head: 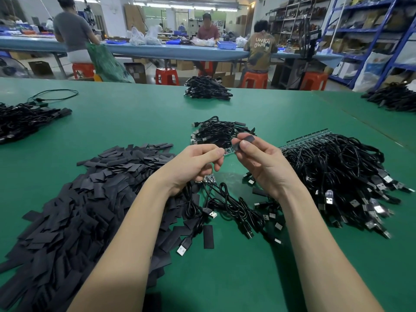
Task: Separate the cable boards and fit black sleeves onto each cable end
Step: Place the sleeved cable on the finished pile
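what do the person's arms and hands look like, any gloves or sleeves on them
Both arms are bare along all that shows: no sleeve or cuff reaches into the head view. The left hand and right hand wear no gloves, and no ring, watch or wristband is visible on either. The fingernails that show look short and unpainted.

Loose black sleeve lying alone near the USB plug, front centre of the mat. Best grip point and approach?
Pinch the lone sleeve by its near short end, coming from above. It lies flat on the green mat, long axis running away from the person, bare mat beside that end. The far end sits close to a cable, so avoid it. Both hands are busy now.
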The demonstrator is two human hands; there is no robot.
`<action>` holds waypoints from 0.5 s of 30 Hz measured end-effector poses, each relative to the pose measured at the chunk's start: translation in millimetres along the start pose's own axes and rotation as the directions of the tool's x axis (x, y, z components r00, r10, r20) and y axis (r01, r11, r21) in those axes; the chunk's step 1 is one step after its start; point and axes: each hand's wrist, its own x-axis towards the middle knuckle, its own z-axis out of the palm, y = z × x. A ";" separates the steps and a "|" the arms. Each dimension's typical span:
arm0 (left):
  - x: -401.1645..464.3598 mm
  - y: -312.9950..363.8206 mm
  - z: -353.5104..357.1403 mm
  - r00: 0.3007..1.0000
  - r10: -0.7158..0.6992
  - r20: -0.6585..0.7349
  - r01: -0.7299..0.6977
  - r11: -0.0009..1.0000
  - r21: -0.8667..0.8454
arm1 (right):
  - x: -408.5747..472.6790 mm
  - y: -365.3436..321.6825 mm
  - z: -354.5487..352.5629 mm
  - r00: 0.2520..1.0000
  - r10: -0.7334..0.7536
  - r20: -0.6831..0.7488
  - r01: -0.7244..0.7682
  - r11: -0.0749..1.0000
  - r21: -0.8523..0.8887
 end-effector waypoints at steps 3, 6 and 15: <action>-1.8 0.5 -1.7 0.999 0.003 0.036 -0.004 1.000 0.021 | -3.3 -3.3 -5.2 0.997 0.055 0.056 -0.053 0.998 -0.037; -2.0 0.7 -2.3 0.998 0.002 0.059 -0.004 1.000 0.027 | -5.5 -5.1 -8.0 0.994 0.054 0.096 -0.048 0.997 -0.060; -1.8 -3.4 -4.3 0.999 0.008 0.053 -0.005 0.999 -0.046 | -4.7 -0.7 2.5 0.993 -0.046 0.112 0.056 0.995 -0.087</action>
